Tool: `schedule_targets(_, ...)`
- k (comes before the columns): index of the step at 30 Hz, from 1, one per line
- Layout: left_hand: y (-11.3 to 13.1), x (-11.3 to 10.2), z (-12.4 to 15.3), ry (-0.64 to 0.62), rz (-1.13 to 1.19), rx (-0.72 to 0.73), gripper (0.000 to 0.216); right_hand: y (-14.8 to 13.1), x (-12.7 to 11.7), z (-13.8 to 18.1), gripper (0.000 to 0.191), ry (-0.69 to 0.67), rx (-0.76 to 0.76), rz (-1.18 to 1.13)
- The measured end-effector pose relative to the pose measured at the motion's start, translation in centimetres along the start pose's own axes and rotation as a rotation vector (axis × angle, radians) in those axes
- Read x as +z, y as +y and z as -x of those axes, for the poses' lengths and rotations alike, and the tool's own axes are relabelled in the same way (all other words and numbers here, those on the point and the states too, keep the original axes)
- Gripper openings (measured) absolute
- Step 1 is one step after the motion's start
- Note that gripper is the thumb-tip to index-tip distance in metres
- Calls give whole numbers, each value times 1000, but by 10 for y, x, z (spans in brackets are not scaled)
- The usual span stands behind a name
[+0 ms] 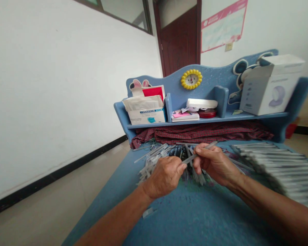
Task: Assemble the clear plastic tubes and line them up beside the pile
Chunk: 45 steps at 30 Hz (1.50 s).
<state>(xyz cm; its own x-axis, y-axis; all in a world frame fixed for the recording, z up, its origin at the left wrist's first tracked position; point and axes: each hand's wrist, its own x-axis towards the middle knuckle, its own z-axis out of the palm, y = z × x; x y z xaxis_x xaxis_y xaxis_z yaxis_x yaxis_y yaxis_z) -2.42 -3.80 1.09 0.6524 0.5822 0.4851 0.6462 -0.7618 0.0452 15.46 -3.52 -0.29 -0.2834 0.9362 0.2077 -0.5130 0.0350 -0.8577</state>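
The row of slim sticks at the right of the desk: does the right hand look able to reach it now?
Probably yes: the right hand is near the row of sticks, and nothing tall seems between them, but it holds another stick, which may need releasing first.

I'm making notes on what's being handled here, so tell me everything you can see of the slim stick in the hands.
The slim stick is straight, pale grey and slightly see-through, perhaps plastic. It slants above the blue table, rising toward the right. The left hand grips its lower end; the right hand pinches it farther along, hiding part of it, with the other end jutting past the fingers. Any fine markings are too blurred to tell.
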Motion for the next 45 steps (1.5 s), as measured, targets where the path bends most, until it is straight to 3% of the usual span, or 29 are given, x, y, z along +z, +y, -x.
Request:
schedule_targets(11,-10,0,-6,-72,148,-116,33,7,-5,-11,26,44,43,-55)
schedule_targets(16,-10,3,-8,-140,208,-208,37,4,-9,-14,50,121,240,183)
schedule_targets(19,-13,5,-9,-151,207,-267,38,3,-4,-11,58,78,338,400)
schedule_targets(21,-16,6,-9,-155,216,-296,38,3,2,-6,48,39,217,724)
schedule_targets(25,-17,6,-11,-194,301,-342,39,-2,13,5,16,40,-335,1572)
schedule_targets(27,-16,5,-11,-223,364,-348,40,-5,16,9,20,-31,-419,1836)
schedule_targets(30,-12,3,-11,-259,438,-343,40,-8,16,13,16,-144,-427,1998)
schedule_targets(34,-9,3,-11,-311,490,-324,42,-16,13,21,15,-208,-381,2050)
schedule_targets(37,-8,3,-12,-365,495,-304,44,-32,2,33,16,-183,-280,2097)
schedule_targets(45,-7,9,-12,-423,439,-312,38,-95,-83,75,27,124,223,2376)
